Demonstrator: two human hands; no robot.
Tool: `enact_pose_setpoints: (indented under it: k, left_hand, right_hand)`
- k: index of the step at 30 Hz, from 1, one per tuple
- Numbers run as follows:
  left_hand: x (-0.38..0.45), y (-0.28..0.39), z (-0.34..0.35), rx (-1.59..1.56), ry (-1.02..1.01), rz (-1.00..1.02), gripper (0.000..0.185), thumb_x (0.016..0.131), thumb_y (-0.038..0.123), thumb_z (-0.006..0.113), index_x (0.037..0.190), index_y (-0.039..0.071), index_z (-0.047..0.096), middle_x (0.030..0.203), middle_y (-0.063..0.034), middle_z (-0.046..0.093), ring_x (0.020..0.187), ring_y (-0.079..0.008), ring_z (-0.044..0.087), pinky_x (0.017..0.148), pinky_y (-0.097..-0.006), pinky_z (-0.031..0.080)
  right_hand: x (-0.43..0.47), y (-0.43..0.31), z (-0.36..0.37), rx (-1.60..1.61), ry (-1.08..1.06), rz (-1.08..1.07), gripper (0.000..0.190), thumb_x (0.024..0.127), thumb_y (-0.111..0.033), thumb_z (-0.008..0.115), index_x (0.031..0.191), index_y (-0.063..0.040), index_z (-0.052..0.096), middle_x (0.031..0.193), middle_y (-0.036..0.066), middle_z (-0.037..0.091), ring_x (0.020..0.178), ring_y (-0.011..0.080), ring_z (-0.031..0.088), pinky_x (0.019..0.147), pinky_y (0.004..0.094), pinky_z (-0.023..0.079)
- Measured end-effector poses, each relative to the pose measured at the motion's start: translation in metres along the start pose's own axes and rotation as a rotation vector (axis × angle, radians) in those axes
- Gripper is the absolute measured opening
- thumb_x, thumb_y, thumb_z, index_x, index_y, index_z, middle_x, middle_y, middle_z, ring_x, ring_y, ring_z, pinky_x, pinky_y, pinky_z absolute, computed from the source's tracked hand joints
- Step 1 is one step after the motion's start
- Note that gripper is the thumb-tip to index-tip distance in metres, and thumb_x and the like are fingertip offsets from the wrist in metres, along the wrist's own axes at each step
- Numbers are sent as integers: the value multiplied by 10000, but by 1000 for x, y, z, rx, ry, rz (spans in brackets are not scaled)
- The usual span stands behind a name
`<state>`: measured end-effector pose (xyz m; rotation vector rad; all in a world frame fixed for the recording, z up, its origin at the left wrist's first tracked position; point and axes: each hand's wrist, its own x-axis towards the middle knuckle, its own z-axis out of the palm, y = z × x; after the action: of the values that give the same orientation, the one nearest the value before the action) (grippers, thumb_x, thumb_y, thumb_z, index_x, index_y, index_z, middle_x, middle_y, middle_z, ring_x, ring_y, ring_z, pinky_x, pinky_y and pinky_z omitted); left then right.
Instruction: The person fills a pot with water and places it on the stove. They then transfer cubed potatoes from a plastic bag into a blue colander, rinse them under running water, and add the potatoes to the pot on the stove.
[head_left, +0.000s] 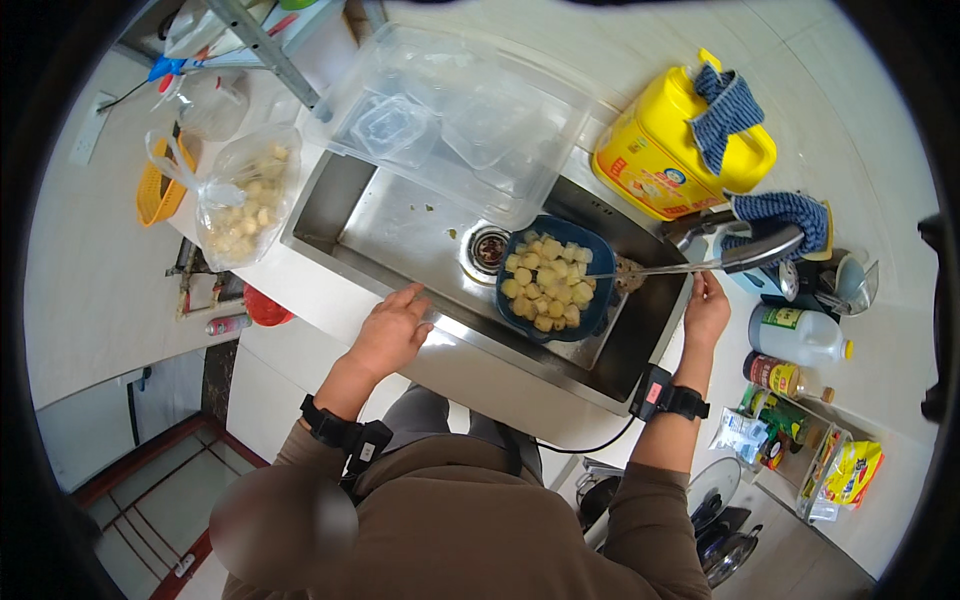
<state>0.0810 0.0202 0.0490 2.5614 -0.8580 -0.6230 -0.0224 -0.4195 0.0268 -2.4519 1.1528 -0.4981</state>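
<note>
A dark blue plastic basin (609, 259) stands in the right part of the stainless steel sink (405, 206). Inside it lie many pale yellow cut chunks of food (551, 285), perhaps potato. A thin stream of water (652, 270) runs into the basin from the metal faucet (765, 250). My left hand (391, 330) is at the sink's front rim, fingers spread and holding nothing. At the right rim, just below the faucet's outlet, is my right hand (706, 311); its fingertips are partly hidden, so any grip is unclear.
A clear plastic bin (517, 195) with clear containers overhangs the sink's back. A tied bag of similar chunks (247, 202) sits left, near a yellow basket (156, 196). Behind the faucet stands a yellow jug (645, 150). Bottles, including a white jug (795, 334), line the right counter.
</note>
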Motion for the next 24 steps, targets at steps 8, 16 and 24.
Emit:
enact_pose_setpoints:
  k: [8, 16, 24]
  left_hand:
    - [7, 14, 1, -10, -20, 15, 357, 799, 159, 589, 1119, 9, 538, 1289, -160, 440, 1154, -323, 451, 966, -378, 377]
    - [9, 18, 5, 3, -21, 22, 362, 808, 162, 582, 1131, 6, 530, 1292, -162, 435, 1158, -323, 446, 970, -376, 371]
    - [10, 19, 5, 0, -21, 40, 357, 809, 163, 581, 1127, 7, 530, 1295, -159, 430, 1155, -327, 449, 971, -373, 371]
  right_hand:
    - [7, 0, 2, -53, 21, -40, 170, 816, -168, 609, 935, -68, 676, 851, 166, 650, 757, 305, 632, 706, 347, 493]
    - [7, -4, 1, -86, -12, -33, 162, 808, -158, 612, 922, -65, 679, 856, 162, 651, 769, 302, 635, 713, 351, 495]
    - [8, -5, -1, -96, -27, -35, 158, 806, -148, 611, 927, -71, 680, 864, 154, 653, 773, 304, 635, 715, 344, 498]
